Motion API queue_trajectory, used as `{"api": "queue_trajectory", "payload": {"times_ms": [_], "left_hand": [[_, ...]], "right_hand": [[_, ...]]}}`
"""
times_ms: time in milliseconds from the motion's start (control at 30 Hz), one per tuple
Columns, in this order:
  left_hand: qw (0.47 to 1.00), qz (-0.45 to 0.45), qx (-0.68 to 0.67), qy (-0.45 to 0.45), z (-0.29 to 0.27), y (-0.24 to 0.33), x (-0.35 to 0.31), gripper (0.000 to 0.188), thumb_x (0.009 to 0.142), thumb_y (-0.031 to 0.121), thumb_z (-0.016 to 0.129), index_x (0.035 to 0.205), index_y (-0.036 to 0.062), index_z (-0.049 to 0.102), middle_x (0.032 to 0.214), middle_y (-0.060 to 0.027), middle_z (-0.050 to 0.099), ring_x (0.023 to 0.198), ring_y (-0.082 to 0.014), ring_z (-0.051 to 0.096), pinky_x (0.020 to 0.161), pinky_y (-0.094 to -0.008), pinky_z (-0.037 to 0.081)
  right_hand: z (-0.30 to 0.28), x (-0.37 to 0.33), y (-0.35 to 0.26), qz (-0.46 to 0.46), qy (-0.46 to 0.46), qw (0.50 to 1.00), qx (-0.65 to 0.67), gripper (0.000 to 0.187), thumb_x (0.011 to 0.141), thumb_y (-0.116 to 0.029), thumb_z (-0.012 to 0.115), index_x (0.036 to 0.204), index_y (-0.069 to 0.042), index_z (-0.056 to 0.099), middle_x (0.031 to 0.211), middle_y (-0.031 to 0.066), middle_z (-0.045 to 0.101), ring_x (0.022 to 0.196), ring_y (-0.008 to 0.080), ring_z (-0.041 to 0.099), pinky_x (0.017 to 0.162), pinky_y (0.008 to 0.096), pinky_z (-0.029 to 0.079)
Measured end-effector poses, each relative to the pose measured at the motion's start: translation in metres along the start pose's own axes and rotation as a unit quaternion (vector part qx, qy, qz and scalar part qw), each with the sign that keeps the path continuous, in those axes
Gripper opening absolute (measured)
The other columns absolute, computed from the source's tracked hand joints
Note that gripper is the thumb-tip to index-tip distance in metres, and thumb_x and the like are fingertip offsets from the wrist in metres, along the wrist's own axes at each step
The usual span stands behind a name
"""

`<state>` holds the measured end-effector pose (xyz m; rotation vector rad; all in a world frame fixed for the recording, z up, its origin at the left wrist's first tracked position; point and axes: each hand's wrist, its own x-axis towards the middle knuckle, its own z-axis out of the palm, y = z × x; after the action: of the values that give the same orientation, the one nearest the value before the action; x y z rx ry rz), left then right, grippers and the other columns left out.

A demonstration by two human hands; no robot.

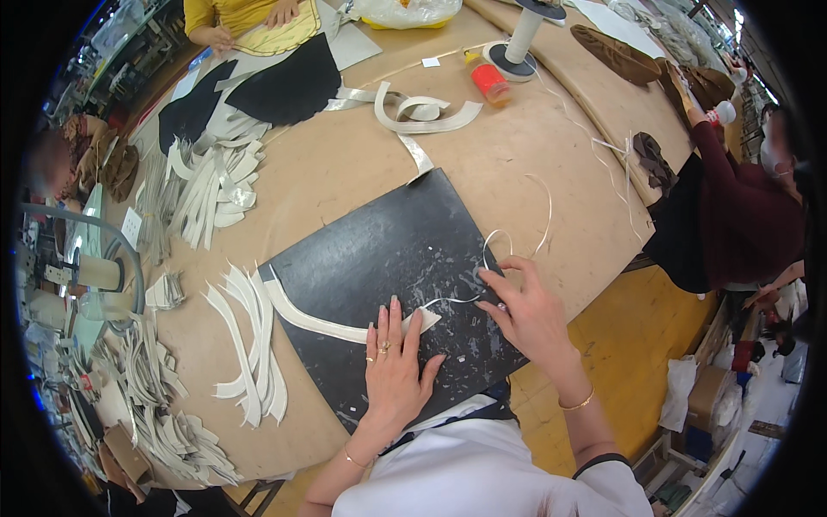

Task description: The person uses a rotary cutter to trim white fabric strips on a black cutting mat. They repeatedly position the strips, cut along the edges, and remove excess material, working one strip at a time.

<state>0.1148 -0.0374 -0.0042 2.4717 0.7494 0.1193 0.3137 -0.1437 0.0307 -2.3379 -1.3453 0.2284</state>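
A curved white strip (312, 323) lies on a worn black board (370, 246) in front of me. My left hand (396, 370) rests flat on the strip's right part, fingers stretched out and pressing it down. From beside these fingertips a thin white cord (452, 300) runs right to my right hand (527, 312). Thumb and index finger of that hand are bent around the cord near the board's right edge. Beyond the pinch, the cord loops up and away over the table. The strip's stretch under my left fingers is hidden.
Finished-looking curved strips (250, 345) lie left of the board, with bundled strips (215, 189) behind. Farther off are a spool (521, 39), a red-labelled bottle (489, 82), a tape coil (422, 112) and black pieces (289, 86). Other people work at the far and right sides.
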Motion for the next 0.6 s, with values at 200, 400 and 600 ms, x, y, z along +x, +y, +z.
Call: {"api": "queue_trajectory", "payload": {"times_ms": [200, 400, 600], "left_hand": [[0.997, 0.014, 0.073, -0.020, -0.033, -0.025, -0.019, 0.073, 0.091, 0.041, 0.063, 0.150, 0.0062, 0.038, 0.160, -0.0224, 0.020, 0.147, -0.0435, 0.020, 0.118, -0.0553, 0.015], [0.992, -0.015, 0.095, -0.082, -0.048, -0.049, -0.024, 0.077, 0.093, 0.045, 0.059, 0.151, 0.0026, 0.033, 0.161, -0.0266, 0.014, 0.149, -0.0452, 0.011, 0.119, -0.0565, 0.008], [0.996, 0.041, 0.035, -0.064, 0.011, 0.037, 0.017, 0.081, 0.093, 0.047, 0.058, 0.152, -0.0005, 0.029, 0.159, -0.0314, 0.013, 0.148, -0.0489, 0.007, 0.117, -0.0600, 0.005]], "right_hand": [[-0.001, 0.013, 0.010, -0.113, -0.018, 0.993, 0.021, 0.023, 0.079, -0.010, 0.077, 0.100, -0.006, 0.067, 0.102, 0.0045, 0.062, 0.065, 0.0236, 0.062, 0.059, 0.0339, 0.050], [-0.078, -0.022, 0.002, 0.060, -0.083, 0.960, 0.260, 0.010, 0.081, -0.009, 0.076, 0.084, -0.002, 0.070, 0.075, 0.0060, 0.065, 0.064, 0.0205, 0.061, 0.056, 0.0299, 0.045], [-0.119, -0.054, -0.016, -0.137, -0.338, 0.709, 0.603, 0.013, 0.082, -0.013, 0.078, 0.087, -0.003, 0.072, 0.075, 0.0055, 0.067, 0.068, 0.0182, 0.064, 0.055, 0.0297, 0.045]]}}
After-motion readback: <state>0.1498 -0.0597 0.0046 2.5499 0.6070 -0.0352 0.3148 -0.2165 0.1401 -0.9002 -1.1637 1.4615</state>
